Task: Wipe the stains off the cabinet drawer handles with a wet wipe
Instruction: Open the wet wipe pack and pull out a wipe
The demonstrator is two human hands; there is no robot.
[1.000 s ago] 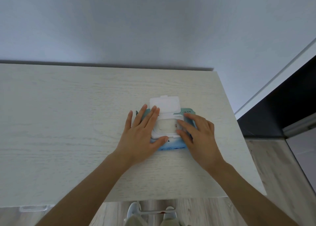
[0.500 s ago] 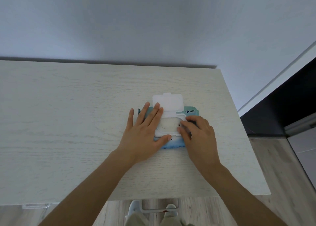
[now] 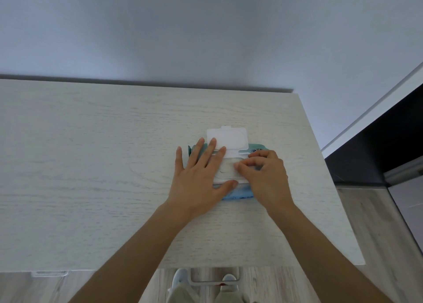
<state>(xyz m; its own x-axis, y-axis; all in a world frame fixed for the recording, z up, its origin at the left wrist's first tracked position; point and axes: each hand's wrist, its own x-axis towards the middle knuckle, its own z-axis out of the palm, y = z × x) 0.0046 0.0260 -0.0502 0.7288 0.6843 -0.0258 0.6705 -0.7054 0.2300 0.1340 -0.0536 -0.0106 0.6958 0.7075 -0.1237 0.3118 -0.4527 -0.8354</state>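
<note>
Right hand (image 3: 265, 176) has curled, fingertips pinching at the open pack (image 3: 240, 191); flat left hand (image 3: 199, 176) steadies it. Handles unwiped.

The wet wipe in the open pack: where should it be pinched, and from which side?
Probably at the oval opening under the flipped-back lid, from above, pulling up. The pack lies flat on the cabinet top; the left hand presses it down, and the right hand curls its fingertips there.
</note>
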